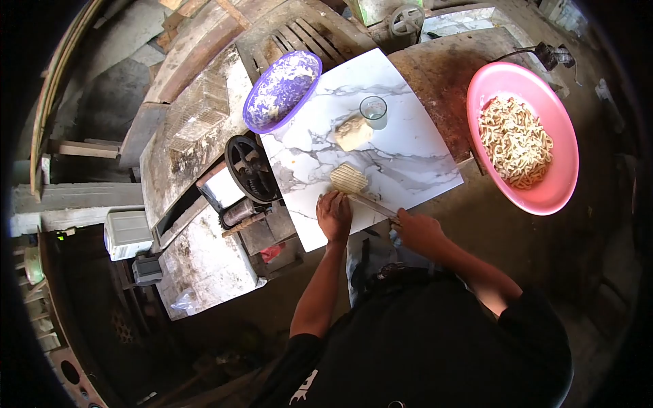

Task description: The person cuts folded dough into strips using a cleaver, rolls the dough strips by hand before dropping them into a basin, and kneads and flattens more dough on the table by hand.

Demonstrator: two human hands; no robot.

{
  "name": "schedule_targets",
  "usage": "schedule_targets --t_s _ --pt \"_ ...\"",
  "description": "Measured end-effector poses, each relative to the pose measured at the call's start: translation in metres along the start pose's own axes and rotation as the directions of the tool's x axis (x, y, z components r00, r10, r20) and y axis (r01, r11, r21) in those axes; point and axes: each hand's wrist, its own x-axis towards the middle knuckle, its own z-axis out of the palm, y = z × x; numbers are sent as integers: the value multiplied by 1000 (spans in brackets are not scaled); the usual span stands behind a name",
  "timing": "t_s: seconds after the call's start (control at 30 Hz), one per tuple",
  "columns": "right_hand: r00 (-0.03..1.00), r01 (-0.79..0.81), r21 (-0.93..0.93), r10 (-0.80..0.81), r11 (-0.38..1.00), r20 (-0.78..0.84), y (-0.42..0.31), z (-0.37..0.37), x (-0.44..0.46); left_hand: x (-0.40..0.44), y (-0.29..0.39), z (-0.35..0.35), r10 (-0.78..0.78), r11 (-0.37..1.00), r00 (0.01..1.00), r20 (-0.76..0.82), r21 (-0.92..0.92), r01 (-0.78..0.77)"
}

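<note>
Black shirt [435, 340], six o'clock. I see right hand [418, 234] gripping knife [375, 206], left hand [334, 214] extended against dough [348, 178]: probably soft, hold edge lightly.

The bench [422, 146] before me has a smooth, glossy, marbled face. By its near edge, my right grip [416, 231] holds a knife [374, 205] whose flat blade looks like dull metal; the dough [348, 179] at my left grip [333, 214] is matt, its top ridged. Farther in, the lump [352, 134] is matt but smoother, the cup [373, 112] clear and shiny. At the far left corner, the purple basin [282, 92] is plastic, crusted rough inside; past the right edge, the pink tub [568, 170] is smooth, glossy plastic. My shirt [435, 333] is matt cloth.
</note>
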Motion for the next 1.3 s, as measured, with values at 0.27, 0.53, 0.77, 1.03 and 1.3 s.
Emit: schedule_targets --t_s 0.27,0.53,0.77,1.03,1.3 --pt "997 53 0 -53 999 -60 25 4 -16 0 2 0 -69 998 997 -17 -11 69" --pt "984 159 10 -157 987 -82 -26 14 35 -5 -4 4 -90 995 996 14 40 89" --pt "977 186 14 -184 982 -110 -38 18 55 -7 -7 4 -93 995 995 25 34 92" --pt "990 131 28 -129 991 -49 -26 8 42 -8 -9 6 -62 998 997 -37 -2 62" --pt "998 21 -74 -17 997 61 37 -24 -20 1 1 1 -138 990 988 -74 12 139"
